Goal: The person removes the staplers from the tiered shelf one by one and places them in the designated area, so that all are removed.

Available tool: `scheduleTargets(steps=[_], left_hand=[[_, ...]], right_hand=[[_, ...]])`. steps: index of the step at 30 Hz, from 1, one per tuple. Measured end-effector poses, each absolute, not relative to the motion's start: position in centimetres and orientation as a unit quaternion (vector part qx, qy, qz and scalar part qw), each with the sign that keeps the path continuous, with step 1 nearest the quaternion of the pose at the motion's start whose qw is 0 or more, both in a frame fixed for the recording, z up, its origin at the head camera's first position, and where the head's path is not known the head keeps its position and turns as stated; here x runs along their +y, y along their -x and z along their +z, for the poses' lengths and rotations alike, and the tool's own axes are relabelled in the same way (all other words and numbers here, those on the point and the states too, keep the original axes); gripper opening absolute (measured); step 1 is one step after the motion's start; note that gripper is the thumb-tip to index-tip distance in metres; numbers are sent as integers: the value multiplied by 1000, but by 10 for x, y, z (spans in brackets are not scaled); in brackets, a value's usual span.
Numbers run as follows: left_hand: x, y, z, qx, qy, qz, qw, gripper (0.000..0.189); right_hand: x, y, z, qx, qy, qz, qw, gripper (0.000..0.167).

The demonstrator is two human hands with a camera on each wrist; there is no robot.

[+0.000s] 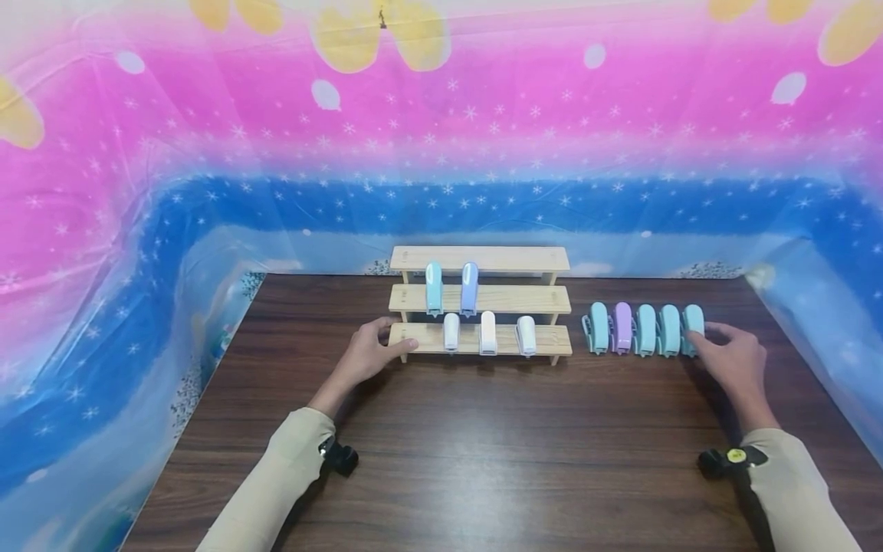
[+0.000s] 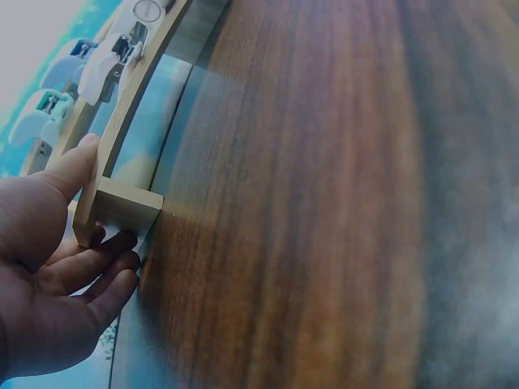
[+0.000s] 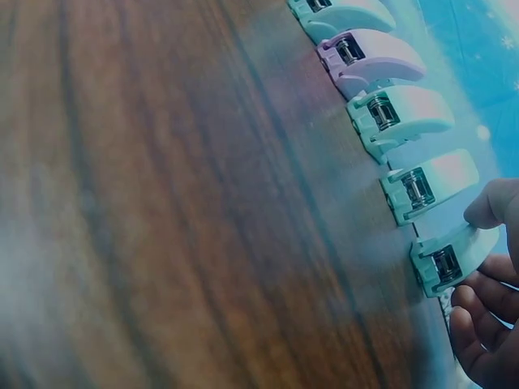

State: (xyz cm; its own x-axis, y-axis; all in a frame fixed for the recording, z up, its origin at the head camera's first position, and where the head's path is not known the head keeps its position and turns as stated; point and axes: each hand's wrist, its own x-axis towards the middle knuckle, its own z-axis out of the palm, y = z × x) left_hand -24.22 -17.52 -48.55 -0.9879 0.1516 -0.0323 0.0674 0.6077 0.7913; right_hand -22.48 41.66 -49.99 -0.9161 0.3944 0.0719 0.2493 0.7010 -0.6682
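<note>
A three-tier wooden display rack point(image 1: 476, 259) stands at the back of the table. My left hand point(image 1: 372, 354) grips the left end of its lowest tier, thumb on top and fingers curled at the end below. At the right, my right hand point(image 1: 734, 360) pinches the rightmost teal stapler point(image 3: 458, 251) between thumb and fingers. This stapler ends a row of small staplers on the table: a purple stapler point(image 1: 622, 326) among several teal ones. On the middle tier are a teal stapler point(image 1: 433, 287) and a lavender stapler point(image 1: 469, 287).
The lowest tier carries a white stapler point(image 1: 451, 331), a pale peach stapler point(image 1: 487, 332) and another white stapler point(image 1: 526, 336). The dark wood table point(image 1: 483, 460) extends in front. A patterned pink and blue cloth point(image 1: 448, 153) hangs behind and around its sides.
</note>
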Motion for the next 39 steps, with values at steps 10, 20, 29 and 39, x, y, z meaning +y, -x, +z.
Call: scheduleTargets(steps=[10, 20, 29, 39], left_hand=[[-176, 242, -485, 897, -62, 435, 49, 68], [-175, 243, -485, 896, -59, 438, 44, 64], [-176, 243, -485, 897, -58, 437, 47, 64], [-175, 242, -484, 899, -57, 433, 45, 64]], right_hand=[[420, 225, -500, -916, 181, 347, 92, 76], [413, 224, -482, -911, 183, 342, 138, 73], [399, 222, -452, -904, 167, 351, 176, 67], [366, 221, -425, -902, 122, 362, 200, 63]])
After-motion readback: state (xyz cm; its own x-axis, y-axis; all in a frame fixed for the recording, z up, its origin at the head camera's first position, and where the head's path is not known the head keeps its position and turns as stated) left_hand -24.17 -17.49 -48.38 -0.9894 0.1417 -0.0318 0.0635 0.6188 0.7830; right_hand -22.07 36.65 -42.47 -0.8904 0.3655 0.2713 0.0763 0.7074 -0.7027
